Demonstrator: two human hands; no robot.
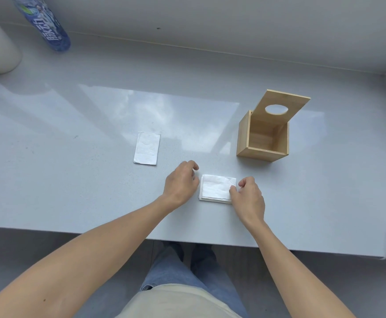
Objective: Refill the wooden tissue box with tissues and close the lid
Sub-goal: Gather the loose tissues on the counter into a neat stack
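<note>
Head view showed your tissue stack [217,188] at lower centre, between your hands. It looked light, soft and loose, so you'd best pinch both short edges and lift level. Your right hand [248,196] touched its right edge, fingers curled; your left hand [181,182] sat just beside its left edge, holding nothing. Right of centre, the wooden box [264,138] stood empty, lid [281,106] raised.

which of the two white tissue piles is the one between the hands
The stack of tissues near the table's front edge, flanked by the left hand and right hand. The other pile lies alone, farther left.
</note>
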